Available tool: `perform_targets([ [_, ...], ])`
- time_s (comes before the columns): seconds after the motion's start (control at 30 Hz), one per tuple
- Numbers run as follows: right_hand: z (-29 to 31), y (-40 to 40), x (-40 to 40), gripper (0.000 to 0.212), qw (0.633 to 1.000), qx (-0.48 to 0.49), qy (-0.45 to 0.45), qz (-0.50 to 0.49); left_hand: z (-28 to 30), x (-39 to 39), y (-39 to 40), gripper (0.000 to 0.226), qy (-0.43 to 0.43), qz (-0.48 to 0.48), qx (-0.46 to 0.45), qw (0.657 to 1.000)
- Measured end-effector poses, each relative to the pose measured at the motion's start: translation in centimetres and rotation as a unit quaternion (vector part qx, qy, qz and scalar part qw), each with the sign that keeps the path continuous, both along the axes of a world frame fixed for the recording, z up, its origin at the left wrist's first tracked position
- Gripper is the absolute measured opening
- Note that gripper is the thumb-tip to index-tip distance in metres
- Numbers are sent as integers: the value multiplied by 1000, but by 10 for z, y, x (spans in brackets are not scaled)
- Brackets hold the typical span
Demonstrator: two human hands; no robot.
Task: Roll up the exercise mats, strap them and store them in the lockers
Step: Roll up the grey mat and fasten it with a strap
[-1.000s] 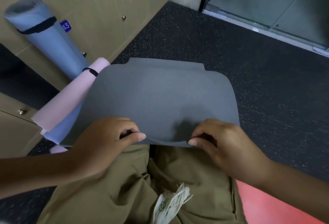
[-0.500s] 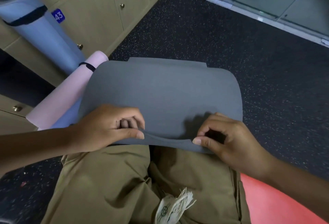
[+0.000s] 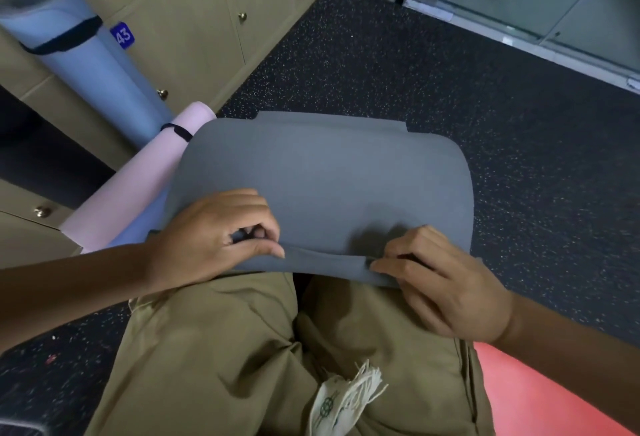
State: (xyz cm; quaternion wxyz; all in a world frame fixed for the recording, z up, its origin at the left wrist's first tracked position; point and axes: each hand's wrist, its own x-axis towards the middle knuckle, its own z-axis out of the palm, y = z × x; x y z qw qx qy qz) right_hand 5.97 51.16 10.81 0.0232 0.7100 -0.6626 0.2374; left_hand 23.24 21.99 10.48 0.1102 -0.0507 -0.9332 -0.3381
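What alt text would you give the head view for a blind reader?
Both hands, left hand and right hand, pinch the near edge of a grey mat, starting a roll. Strapped blue mat and pink mat lean on lockers.

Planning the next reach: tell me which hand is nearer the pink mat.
Left. The left hand pinches the grey mat's near edge right beside the pink mat; the right hand pinches that edge on the far side.
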Motion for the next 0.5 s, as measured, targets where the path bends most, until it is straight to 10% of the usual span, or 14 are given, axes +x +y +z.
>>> perform_targets([
  [0.5,13,-3,10,39,993,40,88,-69,22,24,15,44,90,-80,-308,944],
])
